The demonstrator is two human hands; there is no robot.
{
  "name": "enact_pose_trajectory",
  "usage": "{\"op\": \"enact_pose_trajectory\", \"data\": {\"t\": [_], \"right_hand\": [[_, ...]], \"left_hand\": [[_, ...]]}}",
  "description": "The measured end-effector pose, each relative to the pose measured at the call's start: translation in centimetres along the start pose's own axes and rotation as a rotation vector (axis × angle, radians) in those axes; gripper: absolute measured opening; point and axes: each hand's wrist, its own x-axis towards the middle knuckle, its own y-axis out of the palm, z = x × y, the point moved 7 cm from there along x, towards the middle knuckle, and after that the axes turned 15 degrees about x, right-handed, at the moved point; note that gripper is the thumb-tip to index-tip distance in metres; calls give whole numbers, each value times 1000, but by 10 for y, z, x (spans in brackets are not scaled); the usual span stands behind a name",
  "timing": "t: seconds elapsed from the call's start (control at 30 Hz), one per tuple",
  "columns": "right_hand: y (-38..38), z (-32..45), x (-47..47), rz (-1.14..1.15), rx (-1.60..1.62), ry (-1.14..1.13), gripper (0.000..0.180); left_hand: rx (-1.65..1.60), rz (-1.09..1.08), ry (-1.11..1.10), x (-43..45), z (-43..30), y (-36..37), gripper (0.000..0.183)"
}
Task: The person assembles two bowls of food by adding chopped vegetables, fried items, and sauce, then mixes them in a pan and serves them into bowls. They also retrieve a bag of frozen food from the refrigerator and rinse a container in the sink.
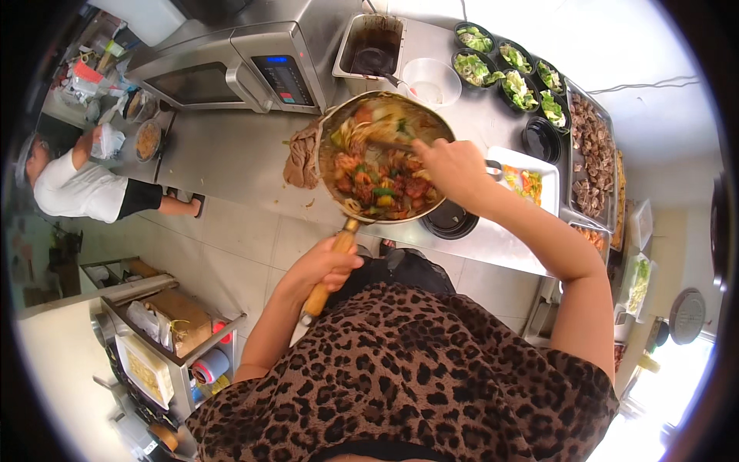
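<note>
My left hand [332, 263] is closed round the wooden handle of a wok [323, 167], which is tilted over the steel counter's front edge. Inside lies a stir-fry of noodles, meat and vegetables [381, 185]. My right hand [453, 167] grips a utensil whose thin dark shaft reaches into the food; its end is hidden there. Under the wok's right side, a black plastic bowl [450, 222] shows partly. A white tray [551, 167] with chopped vegetables is beyond my right wrist. Left of the wok lies a crumpled brown cloth [301, 156].
A microwave [231, 75] stands at the back left, beside a steel container of dark sauce [372, 49] and a clear tub [433, 81]. Black bowls of lettuce [473, 69] and a tray of meat [592, 150] are at right. Another person [86, 185] stands far left.
</note>
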Motion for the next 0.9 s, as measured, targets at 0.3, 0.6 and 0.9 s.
{"op": "enact_pose_trajectory", "data": {"t": [0.3,0.6,0.9], "right_hand": [[-44,3,9,-8,18,65,23],[-12,11,-18,95,79,-12,24],[-9,27,-13,103,79,-50,26]], "left_hand": [[-65,12,17,8,-10,-2,27],[-22,17,31,11,-14,9,25],[-71,-1,3,5,-6,0,28]]}}
